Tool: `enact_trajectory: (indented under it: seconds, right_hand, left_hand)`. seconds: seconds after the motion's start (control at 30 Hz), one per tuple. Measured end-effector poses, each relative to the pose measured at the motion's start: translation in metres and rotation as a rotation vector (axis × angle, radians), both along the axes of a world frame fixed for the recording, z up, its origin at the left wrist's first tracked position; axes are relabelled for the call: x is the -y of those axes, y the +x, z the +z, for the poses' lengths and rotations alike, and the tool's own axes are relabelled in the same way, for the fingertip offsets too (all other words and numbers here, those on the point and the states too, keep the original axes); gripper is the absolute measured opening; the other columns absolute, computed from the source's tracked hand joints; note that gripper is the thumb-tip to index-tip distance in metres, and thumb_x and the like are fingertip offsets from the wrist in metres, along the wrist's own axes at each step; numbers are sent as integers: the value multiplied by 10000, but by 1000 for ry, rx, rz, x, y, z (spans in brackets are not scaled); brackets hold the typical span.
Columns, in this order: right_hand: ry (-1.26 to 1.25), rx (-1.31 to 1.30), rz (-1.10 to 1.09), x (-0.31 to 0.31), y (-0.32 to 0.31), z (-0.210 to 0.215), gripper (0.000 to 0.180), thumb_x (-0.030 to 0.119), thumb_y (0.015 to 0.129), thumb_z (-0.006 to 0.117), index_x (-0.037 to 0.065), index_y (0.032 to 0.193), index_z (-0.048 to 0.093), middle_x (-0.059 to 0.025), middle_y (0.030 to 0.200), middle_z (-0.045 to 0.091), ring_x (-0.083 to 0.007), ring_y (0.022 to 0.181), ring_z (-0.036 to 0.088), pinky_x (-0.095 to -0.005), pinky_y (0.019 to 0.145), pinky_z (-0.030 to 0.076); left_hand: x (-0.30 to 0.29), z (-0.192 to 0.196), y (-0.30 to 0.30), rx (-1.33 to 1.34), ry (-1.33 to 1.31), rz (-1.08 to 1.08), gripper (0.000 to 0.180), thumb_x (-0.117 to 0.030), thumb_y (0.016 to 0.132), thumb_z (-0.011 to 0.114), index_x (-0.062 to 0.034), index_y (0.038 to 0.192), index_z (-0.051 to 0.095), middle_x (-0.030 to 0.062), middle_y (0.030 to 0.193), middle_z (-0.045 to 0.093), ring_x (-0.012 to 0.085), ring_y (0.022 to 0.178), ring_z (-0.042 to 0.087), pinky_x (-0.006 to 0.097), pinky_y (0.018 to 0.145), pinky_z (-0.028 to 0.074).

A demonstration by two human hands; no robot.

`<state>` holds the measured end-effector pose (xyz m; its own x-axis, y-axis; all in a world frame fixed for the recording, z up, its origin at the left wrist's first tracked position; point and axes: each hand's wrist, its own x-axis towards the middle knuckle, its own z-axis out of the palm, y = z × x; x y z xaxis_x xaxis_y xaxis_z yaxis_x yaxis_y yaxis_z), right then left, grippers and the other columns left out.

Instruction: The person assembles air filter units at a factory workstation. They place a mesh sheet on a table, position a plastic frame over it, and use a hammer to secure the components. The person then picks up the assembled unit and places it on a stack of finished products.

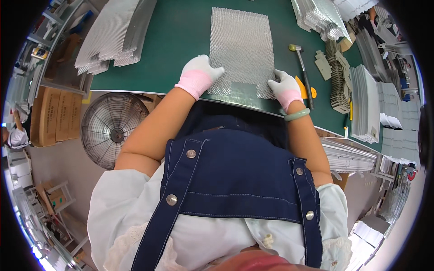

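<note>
A silvery expanded-mesh sheet (242, 40) lies flat on the green table top, with a rectangular notch in its near edge. My left hand (199, 75), in a white glove with a pink cuff, grips its left edge near the front, thumb on top of the mesh. At the right edge, my gloved right hand (286, 88) holds the sheet's near corner between thumb and fingers. Some fingertips of both hands are hidden. A hammer (304, 72) with a dark handle and yellowish head lies right of the right hand, beside an orange-handled tool (312, 92).
Stacked mesh sheets (110, 34) stand at the far left, more mesh sheets (316, 18) at the far right. Right of the hammer are grey-green notched plates (339, 81) and white panels (364, 104). A floor fan (113, 128) and cardboard boxes (56, 115) stand left of the table (176, 27).
</note>
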<state>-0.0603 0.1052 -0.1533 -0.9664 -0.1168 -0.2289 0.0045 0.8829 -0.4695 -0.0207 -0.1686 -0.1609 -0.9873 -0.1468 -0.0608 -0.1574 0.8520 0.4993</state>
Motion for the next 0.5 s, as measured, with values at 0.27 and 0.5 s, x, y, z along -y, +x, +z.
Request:
enact_trajectory:
  seconds: [0.27,0.5]
  right_hand:
    - [267,-269,-18,18,23,-17,638,473,873,655,53,1337,533,-207,1148,607,-364,1069,629,-442,899,528]
    - [368,-444,-31,21,31,-23,617,485,851,666,71,1295,557,-196,1183,577,-359,1087,577,-475,902,485]
  left_hand:
    - [-7,-8,-2,-57,6,87,548,-460,800,727,53,963,624,249,909,681,372,922,672,422,843,530]
    - [-23,16,-1,-86,-389,101,545,-409,766,739,-34,1121,566,157,1183,584,328,1064,587,438,876,494]
